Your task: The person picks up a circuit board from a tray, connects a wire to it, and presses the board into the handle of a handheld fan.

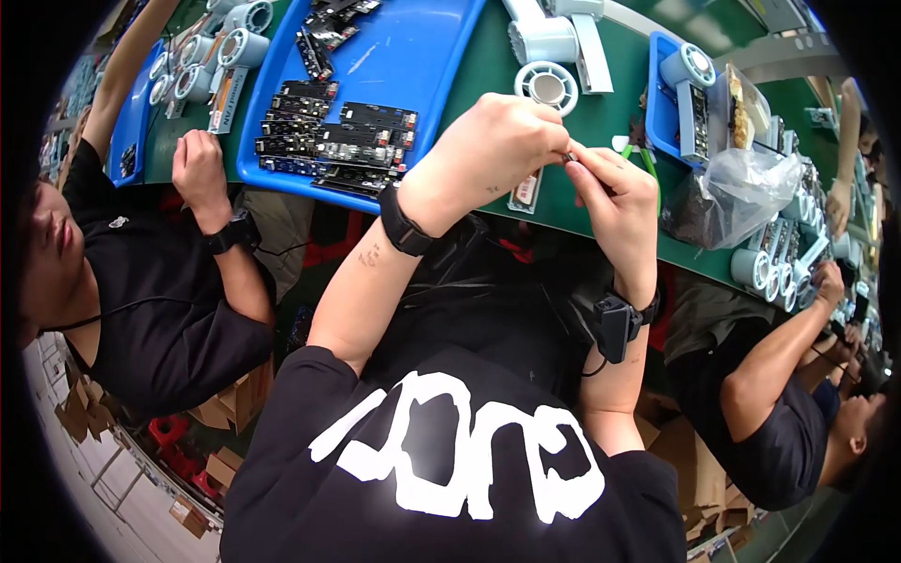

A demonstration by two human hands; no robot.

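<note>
My left hand (493, 150) and my right hand (618, 192) meet above the green table, fingertips pinched together. Between them shows a tiny dark piece (569, 158), too small to name. Just under my hands lies a pale strip-shaped part (526, 191) with a red and white label, partly covered by the left hand. Beyond my left knuckles stands a light-blue round fan housing (547, 87) with a ring-shaped face. Green-handled pliers (648, 159) lie close to my right fingers.
A blue tray (441, 56) at the left holds stacked black circuit boards (333, 136). On the right are a smaller blue bin (662, 56), a clear plastic bag (741, 192) and several fan housings (751, 267). People sit at both sides; one person's hand (199, 174) rests left of the tray.
</note>
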